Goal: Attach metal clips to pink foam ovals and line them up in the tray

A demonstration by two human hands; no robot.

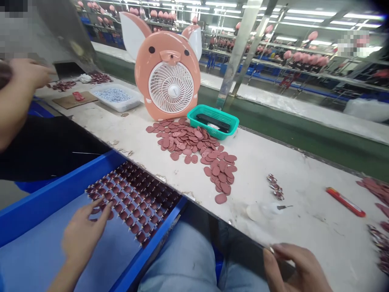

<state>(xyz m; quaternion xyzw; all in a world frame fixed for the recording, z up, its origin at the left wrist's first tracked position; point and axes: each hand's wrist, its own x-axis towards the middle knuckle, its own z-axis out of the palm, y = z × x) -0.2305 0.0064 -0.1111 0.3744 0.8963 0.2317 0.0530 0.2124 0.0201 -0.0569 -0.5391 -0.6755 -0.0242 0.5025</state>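
My left hand (86, 227) reaches into a blue tray (135, 269), thumb and fingers apart at the edge of the rows. Its fingertips touch or hover just above the dark red oval pieces with small metal parts (130, 198). Near the table's front edge my right hand (296, 267) pinches a small shiny metal piece (271, 250), mostly hidden by the fingers. Beyond it on the table lie a translucent white bottle with a needle tip (258, 211) and a short row of small metal parts (275, 187). A pile of flat reddish ovals (194, 142) spreads across the table's middle.
Behind the pile stand a pig-shaped fan (172, 87) and a green basket (234, 129) holding a black object. To the right lies a red cutter knife (345, 201). At left are a white tray of small bits (121, 106) and another person's hand (28, 75).
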